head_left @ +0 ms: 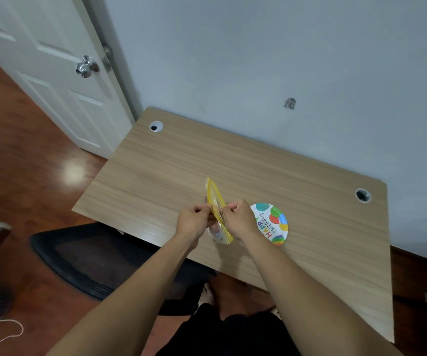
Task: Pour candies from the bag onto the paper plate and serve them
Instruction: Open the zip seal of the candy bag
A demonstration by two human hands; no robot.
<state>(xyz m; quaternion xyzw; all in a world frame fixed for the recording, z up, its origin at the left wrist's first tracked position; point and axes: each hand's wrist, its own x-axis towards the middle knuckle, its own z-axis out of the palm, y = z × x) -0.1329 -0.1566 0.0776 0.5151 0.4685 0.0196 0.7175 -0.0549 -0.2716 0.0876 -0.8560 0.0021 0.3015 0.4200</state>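
Note:
A clear candy bag with a yellow zip strip (215,199) is held up over the wooden desk (310,222). My left hand (194,220) pinches one side of the bag's top and my right hand (238,218) pinches the other side, with the yellow edges slightly apart between them. The candies inside are mostly hidden behind my hands. A round paper plate (275,224) printed with balloons and "Happy Birthday" lies flat on the desk just right of my right hand, with nothing on it.
The desk has a cable hole at the back left (155,126) and another at the right (363,195). A black chair (99,255) stands at the desk's near edge. A white door (53,73) is at the left, and a wall runs behind the desk.

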